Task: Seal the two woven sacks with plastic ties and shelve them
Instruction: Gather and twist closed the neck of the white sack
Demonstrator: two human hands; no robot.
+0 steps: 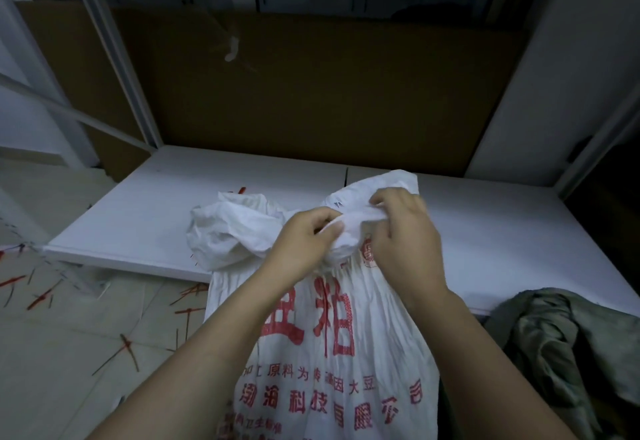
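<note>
Against the low white shelf (138, 218), both hands bunch the woven sack (332, 353) neck: left hand (304, 242) clenched around it, right hand (401, 238) pinching fabric at one o'clock.

Dim, cool, even light falls on my hands, which cast almost no shadow on the white shelf board (485, 231). The cardboard (311, 93) behind sinks into murk. The shelf posts (114, 58) bow at the wide-angle edges; the whole frame looks soft and faintly grainy, without glare.
</note>
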